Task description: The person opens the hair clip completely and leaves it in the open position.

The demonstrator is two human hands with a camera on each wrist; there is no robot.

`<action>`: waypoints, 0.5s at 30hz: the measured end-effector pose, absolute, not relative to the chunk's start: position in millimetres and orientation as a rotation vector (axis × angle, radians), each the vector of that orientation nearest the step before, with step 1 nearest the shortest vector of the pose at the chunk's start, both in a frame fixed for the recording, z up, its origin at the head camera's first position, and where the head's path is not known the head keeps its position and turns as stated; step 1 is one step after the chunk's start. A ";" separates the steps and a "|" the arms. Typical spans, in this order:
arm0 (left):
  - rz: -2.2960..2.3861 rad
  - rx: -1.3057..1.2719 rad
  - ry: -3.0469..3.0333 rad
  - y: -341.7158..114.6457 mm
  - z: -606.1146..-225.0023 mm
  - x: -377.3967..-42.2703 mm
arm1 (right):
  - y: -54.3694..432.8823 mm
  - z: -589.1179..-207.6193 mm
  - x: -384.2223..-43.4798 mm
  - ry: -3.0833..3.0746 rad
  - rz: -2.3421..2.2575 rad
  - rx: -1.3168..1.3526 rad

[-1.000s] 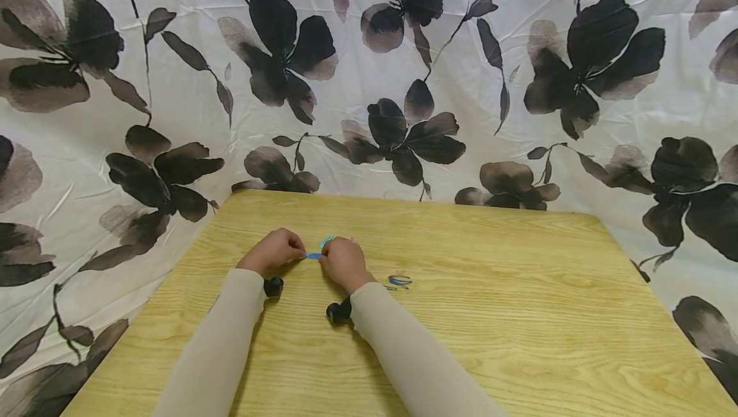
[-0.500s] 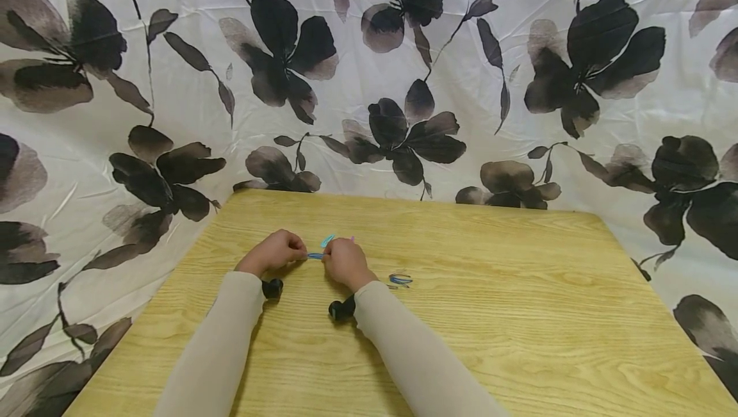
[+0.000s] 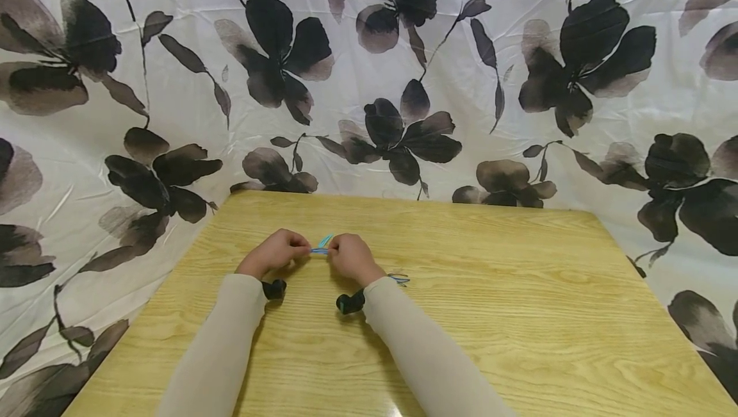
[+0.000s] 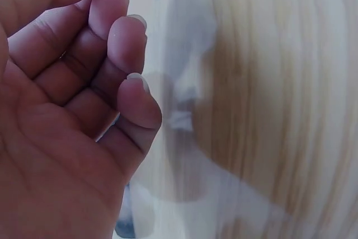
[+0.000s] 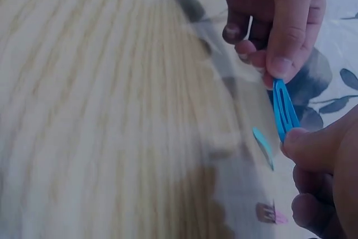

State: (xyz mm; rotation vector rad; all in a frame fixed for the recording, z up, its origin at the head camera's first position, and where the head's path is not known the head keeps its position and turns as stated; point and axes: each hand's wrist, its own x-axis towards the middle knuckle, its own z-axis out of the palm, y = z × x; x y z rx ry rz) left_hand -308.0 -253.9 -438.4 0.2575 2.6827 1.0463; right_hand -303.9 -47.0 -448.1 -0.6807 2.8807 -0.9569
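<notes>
A blue snap hair clip (image 5: 285, 110) is stretched between my two hands, above the table. The thumb and fingers of my left hand (image 3: 274, 253) pinch one end of it, and its other fingers are loosely curled in the left wrist view. At the opposite end, my right hand (image 3: 353, 257) pinches the clip between thumb and finger. Just beyond the hands lies a turquoise hair clip (image 3: 325, 240), also visible in the right wrist view. A small pink item (image 5: 281, 216) rests near it, seen beside the right hand.
Several thin blue and dark clip-like pieces (image 3: 399, 278) lie right of the right wrist, partly behind the sleeve. The wood-grain table (image 3: 490, 302) ends at the back against a floral cloth (image 3: 507, 84). Black wrist cameras (image 3: 350, 303) sit under both wrists.
Both hands have shifted slightly right, still pinching the blue clip. The right hand has moved a little farther and now hides the pink item in the head view.
</notes>
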 end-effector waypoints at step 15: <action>1.160 0.354 2.698 -228.0 -433.7 -303.9 | -16.7 -443.4 -303.5 2.835 -1.106 -0.676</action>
